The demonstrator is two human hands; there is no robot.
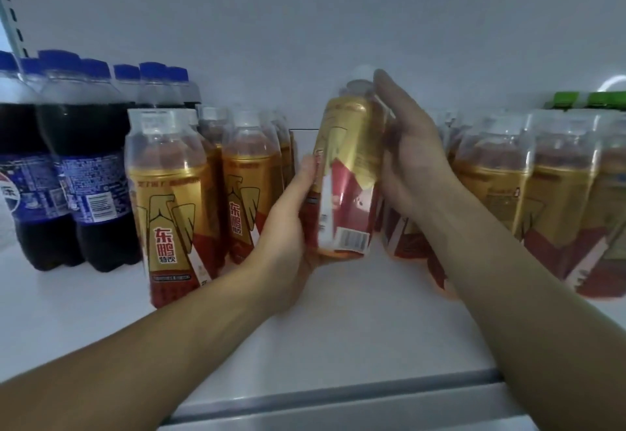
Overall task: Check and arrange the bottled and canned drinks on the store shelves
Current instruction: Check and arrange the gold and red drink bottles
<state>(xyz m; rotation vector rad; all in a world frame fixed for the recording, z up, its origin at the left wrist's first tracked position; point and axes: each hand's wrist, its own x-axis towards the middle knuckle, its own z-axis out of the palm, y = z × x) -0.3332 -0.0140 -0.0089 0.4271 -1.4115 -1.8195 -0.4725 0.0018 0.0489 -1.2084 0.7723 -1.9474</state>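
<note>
A gold-and-red energy drink bottle (345,173) is held a little above the white shelf (332,325), tilted slightly, its barcode side facing me. My left hand (291,227) grips its lower part from the left and underneath. My right hand (410,152) holds its upper part from the right, fingers reaching up to the cap. More of the same bottles stand in rows at the left (169,200) and at the right (548,193).
Dark cola bottles (84,166) with blue caps stand at the far left. Green-capped bottles (572,100) show at the back right. The white back wall (305,23) closes the shelf, and the shelf's front edge (338,400) runs below my forearms.
</note>
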